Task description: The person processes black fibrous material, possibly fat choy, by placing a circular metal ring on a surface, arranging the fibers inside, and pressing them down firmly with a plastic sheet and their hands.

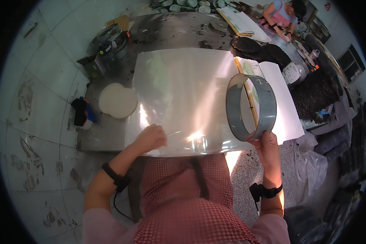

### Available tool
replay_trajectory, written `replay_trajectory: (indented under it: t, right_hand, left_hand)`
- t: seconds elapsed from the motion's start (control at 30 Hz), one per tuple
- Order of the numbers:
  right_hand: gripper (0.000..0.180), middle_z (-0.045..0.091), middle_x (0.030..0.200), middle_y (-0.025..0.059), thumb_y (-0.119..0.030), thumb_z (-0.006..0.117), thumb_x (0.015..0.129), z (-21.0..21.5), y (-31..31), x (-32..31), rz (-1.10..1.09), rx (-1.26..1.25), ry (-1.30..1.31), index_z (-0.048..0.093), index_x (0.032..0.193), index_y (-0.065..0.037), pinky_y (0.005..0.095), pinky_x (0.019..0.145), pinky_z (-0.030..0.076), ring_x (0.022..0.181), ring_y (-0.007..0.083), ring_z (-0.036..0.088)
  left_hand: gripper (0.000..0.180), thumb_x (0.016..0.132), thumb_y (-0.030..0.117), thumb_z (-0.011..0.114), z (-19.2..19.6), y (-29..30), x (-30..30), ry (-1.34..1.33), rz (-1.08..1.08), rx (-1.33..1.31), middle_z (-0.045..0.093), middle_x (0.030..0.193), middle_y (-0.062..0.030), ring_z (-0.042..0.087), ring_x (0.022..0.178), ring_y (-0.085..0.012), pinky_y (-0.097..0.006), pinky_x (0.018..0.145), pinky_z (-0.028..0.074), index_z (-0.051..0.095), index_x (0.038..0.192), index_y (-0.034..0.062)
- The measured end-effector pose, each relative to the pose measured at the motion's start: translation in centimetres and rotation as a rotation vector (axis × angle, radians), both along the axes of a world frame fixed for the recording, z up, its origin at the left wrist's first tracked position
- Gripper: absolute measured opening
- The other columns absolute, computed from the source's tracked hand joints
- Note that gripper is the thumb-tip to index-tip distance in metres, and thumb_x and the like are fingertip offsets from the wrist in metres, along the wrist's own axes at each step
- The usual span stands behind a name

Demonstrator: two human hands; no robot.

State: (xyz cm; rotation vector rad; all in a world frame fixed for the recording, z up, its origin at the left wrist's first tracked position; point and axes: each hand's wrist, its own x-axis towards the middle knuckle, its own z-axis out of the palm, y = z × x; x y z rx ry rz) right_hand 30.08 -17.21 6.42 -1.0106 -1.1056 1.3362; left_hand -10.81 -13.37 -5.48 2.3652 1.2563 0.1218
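A wide grey ring (267,103), like a short cut of large pipe, stands on its edge over the right part of the sheets. My right hand (266,145) grips its lower rim with thumb and fingers. Across the table in front of me lies a large glossy clear plastic sheet (179,89). Over its near left part is my left hand (151,138), fingers curled inward; anything inside them is hidden. Left of the sheet sit overlapping round cream discs (117,101).
White paper sheets (286,105) lie at the right, beside dark bristly bundles (315,97). A dark-and-blue object (83,113) sits at the table's left edge. Round containers (112,40) stand far left. A co-worker (281,18) works at the far right. Clear plastic bags (311,160) hang below right.
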Motion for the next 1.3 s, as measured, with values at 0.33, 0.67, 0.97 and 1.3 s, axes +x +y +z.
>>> replay_trajectory:
  t: [0.33,0.67,0.97,1.3]
  right_hand:
    - [0.007,0.068,0.082,0.008,-0.001,0.061,0.08,0.5,-1.9,-4.8,0.357,0.223,-0.488,0.067,0.078,0.0,0.0281,0.067,0.049,0.075,0.0157,0.063]
    - [0.022,0.06,0.077,0.0031,-0.033,0.058,0.086,-5.0,-1.5,-10.0,0.698,0.724,-1.116,0.063,0.082,-0.013,0.0361,0.074,0.047,0.079,0.0219,0.059]
    - [0.028,0.059,0.108,0.008,-0.03,0.052,0.088,-4.2,4.3,-15.5,0.632,0.738,-1.608,0.06,0.105,-0.009,0.0395,0.091,0.043,0.101,0.0237,0.054]
    - [0.077,0.033,0.135,0.035,-0.056,0.054,0.083,-4.9,4.2,-2.3,0.661,0.485,-1.609,0.036,0.137,-0.005,0.0624,0.09,0.04,0.116,0.0597,0.038]
  left_hand:
    - [0.019,0.08,0.023,0.058,0.6,4.0,0.6,-0.184,0.167,0.041,0.058,0.08,-0.0138,0.056,0.072,-0.0318,-0.042,0.069,0.045,0.063,0.072,0.0062]
    - [0.023,0.076,0.015,0.062,20.4,2.8,3.3,-0.075,-0.07,0.747,0.05,0.071,-0.0052,0.054,0.066,-0.0236,-0.035,0.06,0.045,0.062,0.099,0.0129]
    - [0.033,0.069,0.011,0.061,12.6,-2.8,3.3,0.023,-0.204,0.825,0.059,0.091,-0.0058,0.059,0.086,-0.0201,-0.032,0.069,0.049,0.061,0.102,0.0067]
    - [0.021,0.075,0.016,0.061,2.7,-4.5,1.9,0.107,-0.133,0.319,0.058,0.091,-0.0048,0.058,0.084,-0.0216,-0.033,0.075,0.048,0.059,0.094,0.0096]
